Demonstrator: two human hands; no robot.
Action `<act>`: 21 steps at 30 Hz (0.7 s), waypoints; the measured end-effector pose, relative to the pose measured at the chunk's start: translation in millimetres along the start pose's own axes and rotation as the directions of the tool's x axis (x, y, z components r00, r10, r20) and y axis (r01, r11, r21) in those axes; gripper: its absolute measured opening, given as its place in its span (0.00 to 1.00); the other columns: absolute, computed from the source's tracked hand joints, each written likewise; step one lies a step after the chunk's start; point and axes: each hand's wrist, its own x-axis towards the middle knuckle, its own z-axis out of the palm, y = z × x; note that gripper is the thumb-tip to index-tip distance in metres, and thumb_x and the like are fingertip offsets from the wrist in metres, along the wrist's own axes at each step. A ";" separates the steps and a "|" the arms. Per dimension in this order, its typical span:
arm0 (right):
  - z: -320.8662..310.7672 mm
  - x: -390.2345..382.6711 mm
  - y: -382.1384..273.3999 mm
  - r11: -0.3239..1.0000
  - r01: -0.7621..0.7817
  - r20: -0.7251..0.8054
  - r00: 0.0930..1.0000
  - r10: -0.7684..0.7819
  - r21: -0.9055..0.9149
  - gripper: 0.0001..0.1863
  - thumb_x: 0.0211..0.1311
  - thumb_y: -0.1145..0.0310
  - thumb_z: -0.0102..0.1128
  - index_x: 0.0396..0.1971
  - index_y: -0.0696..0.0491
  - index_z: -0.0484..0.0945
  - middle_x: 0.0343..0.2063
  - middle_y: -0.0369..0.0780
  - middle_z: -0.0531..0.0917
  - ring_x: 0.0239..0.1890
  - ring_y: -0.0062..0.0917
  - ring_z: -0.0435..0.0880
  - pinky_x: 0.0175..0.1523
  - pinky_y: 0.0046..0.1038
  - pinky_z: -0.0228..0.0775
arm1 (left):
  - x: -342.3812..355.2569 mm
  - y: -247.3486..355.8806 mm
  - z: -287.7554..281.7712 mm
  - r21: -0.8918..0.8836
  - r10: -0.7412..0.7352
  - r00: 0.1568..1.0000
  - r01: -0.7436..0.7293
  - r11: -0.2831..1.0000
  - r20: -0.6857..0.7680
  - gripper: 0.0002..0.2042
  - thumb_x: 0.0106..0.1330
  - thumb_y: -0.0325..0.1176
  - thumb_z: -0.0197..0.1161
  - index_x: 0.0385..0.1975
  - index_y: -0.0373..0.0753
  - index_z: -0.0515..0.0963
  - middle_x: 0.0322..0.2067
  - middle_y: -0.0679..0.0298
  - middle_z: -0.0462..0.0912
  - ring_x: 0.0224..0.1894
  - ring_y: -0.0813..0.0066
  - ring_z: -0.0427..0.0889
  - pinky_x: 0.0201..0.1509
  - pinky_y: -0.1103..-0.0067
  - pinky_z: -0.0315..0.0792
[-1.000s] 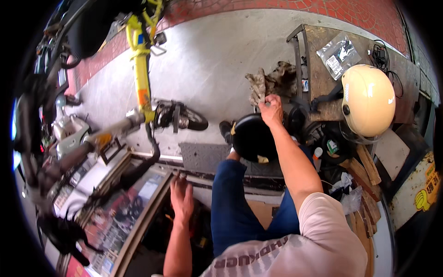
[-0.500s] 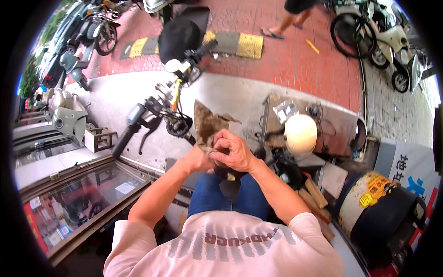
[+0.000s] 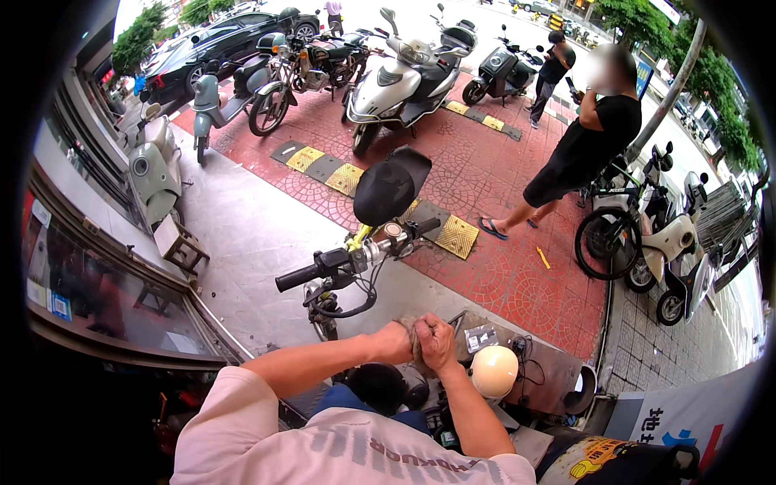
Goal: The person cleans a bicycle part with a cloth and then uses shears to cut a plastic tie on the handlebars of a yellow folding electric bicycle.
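Note:
Both my hands are close together in front of my chest, closed on a dirty brown rag [image 3: 417,352]. My left hand [image 3: 393,341] is wrapped round one side of it. My right hand [image 3: 437,339] presses in from the other side with its fingers curled. Most of the cloth is hidden between them. Just beyond the hands stand the handlebars [image 3: 356,263] of a two-wheeler, with black grips and loose cables. Over their far side sits a black cap-like cover [image 3: 386,194].
To the right, a cream helmet [image 3: 494,372] rests by a brown worktable [image 3: 554,364] with cables and a small clear packet [image 3: 480,339]. A glass case [image 3: 105,299] and a wooden stool [image 3: 179,242] flank the left. Parked scooters [image 3: 404,81] and a standing person [image 3: 594,149] are farther off.
The view has tilted up toward the street. The rag, hanging spread out above my hands before, is now bunched between them.

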 end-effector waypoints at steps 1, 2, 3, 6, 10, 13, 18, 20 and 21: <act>3.5 -0.8 4.8 0.999 0.023 -0.033 0.999 -0.024 -0.024 0.22 0.71 0.53 0.56 0.33 0.60 0.80 0.28 0.53 0.81 0.33 0.48 0.82 0.41 0.39 0.73 | 0.8 1.4 -2.5 0.029 0.004 1.000 -0.003 1.000 -0.029 0.08 0.56 0.35 0.67 0.32 0.40 0.80 0.31 0.53 0.84 0.36 0.47 0.84 0.37 0.58 0.77; 6.1 -0.9 9.1 0.998 0.046 -0.065 0.997 -0.049 -0.048 0.21 0.71 0.54 0.56 0.32 0.60 0.79 0.28 0.54 0.81 0.31 0.49 0.80 0.40 0.40 0.72 | 1.6 2.4 -5.1 0.059 0.008 0.998 -0.005 0.998 -0.058 0.07 0.56 0.35 0.66 0.30 0.39 0.80 0.30 0.53 0.84 0.35 0.47 0.84 0.35 0.58 0.77; 9.2 -2.6 10.1 1.000 -0.001 -0.089 0.996 0.000 -0.016 0.22 0.73 0.54 0.55 0.31 0.60 0.79 0.26 0.53 0.79 0.29 0.46 0.79 0.39 0.40 0.72 | 0.2 2.4 -5.8 0.073 -0.013 0.998 0.018 0.997 -0.069 0.07 0.55 0.35 0.66 0.29 0.39 0.81 0.29 0.52 0.85 0.34 0.47 0.84 0.35 0.58 0.78; 17.2 -3.8 17.4 0.991 -0.106 -0.151 0.982 0.117 0.085 0.23 0.75 0.54 0.52 0.29 0.60 0.78 0.21 0.50 0.75 0.25 0.36 0.76 0.38 0.38 0.70 | -1.2 3.1 -12.6 0.125 -0.074 0.996 0.080 0.989 -0.048 0.07 0.53 0.35 0.66 0.25 0.38 0.82 0.26 0.51 0.85 0.31 0.45 0.85 0.34 0.57 0.79; 25.7 3.8 24.2 0.963 -0.149 -0.216 0.956 0.199 0.226 0.23 0.77 0.55 0.52 0.31 0.60 0.82 0.20 0.42 0.77 0.27 0.23 0.76 0.39 0.32 0.71 | 1.9 17.9 -44.3 0.210 -0.129 0.990 0.115 0.971 0.057 0.08 0.53 0.36 0.66 0.24 0.38 0.83 0.26 0.50 0.86 0.30 0.45 0.86 0.35 0.58 0.80; 25.0 10.5 27.5 0.888 -0.251 -0.120 0.941 0.318 0.386 0.22 0.77 0.55 0.53 0.35 0.60 0.85 0.24 0.37 0.82 0.30 0.19 0.78 0.41 0.27 0.72 | 3.9 23.6 -59.4 0.251 -0.147 0.984 0.119 0.961 0.096 0.08 0.55 0.36 0.66 0.24 0.38 0.83 0.26 0.50 0.86 0.30 0.47 0.87 0.35 0.58 0.81; 22.0 19.9 35.5 0.690 -0.376 0.066 0.900 0.431 0.619 0.19 0.75 0.57 0.57 0.42 0.60 0.86 0.34 0.39 0.89 0.35 0.22 0.86 0.44 0.24 0.78 | 8.3 29.6 -71.7 0.298 -0.147 0.981 0.105 0.949 0.123 0.10 0.58 0.38 0.65 0.23 0.38 0.83 0.25 0.52 0.87 0.30 0.49 0.87 0.34 0.59 0.81; 22.3 23.9 46.5 0.618 -0.426 0.124 0.874 0.470 0.661 0.19 0.74 0.57 0.59 0.41 0.60 0.86 0.34 0.39 0.89 0.34 0.23 0.87 0.43 0.25 0.79 | 9.7 24.1 -61.7 0.292 -0.120 0.991 0.096 0.951 0.066 0.11 0.59 0.39 0.65 0.22 0.39 0.83 0.25 0.53 0.86 0.30 0.48 0.87 0.33 0.59 0.80; 22.1 26.0 41.7 0.588 -0.467 0.141 0.846 0.514 0.660 0.18 0.74 0.58 0.60 0.39 0.59 0.86 0.33 0.38 0.88 0.33 0.21 0.85 0.42 0.25 0.78 | 9.0 24.4 -61.6 0.301 -0.082 0.995 0.063 0.951 0.052 0.10 0.59 0.39 0.65 0.22 0.39 0.84 0.25 0.54 0.87 0.30 0.49 0.87 0.33 0.59 0.80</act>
